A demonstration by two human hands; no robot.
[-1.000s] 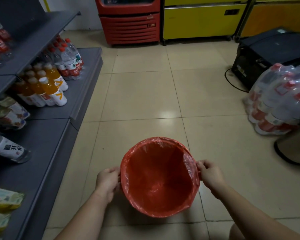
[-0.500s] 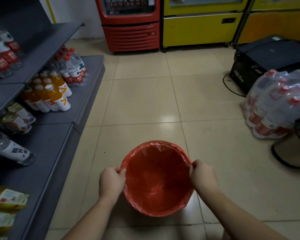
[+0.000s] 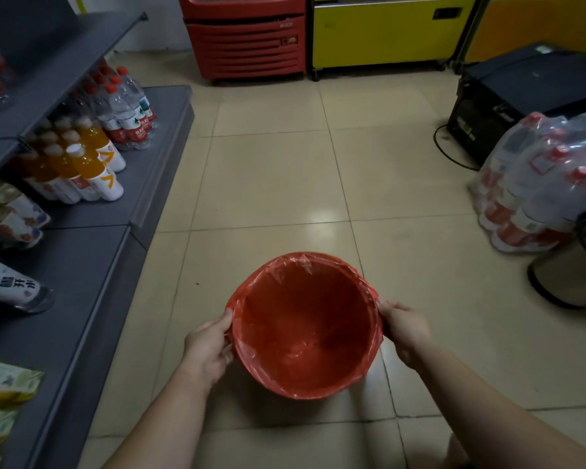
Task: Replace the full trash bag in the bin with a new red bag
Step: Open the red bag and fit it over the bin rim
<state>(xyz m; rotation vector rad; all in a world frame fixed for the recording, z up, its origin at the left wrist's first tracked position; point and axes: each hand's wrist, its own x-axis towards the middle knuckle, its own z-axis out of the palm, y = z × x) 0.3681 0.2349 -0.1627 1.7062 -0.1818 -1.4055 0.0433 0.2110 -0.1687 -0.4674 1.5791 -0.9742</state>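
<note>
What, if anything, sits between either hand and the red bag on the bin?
Nothing visible. The left hand and right hand already grip the red bag at opposite sides of the rim, where it is folded over the bin. The bag's inside looks empty, and the floor around is bare tile.

A red bag point(image 3: 305, 330) lines the bin point(image 3: 318, 389) on the tiled floor point(image 3: 268, 184). The left hand point(image 3: 208, 346) and right hand point(image 3: 405, 328) hold its rim, one on each side. Bottles point(image 3: 92, 167) stand on a grey shelf point(image 3: 92, 269) at the left.
</note>
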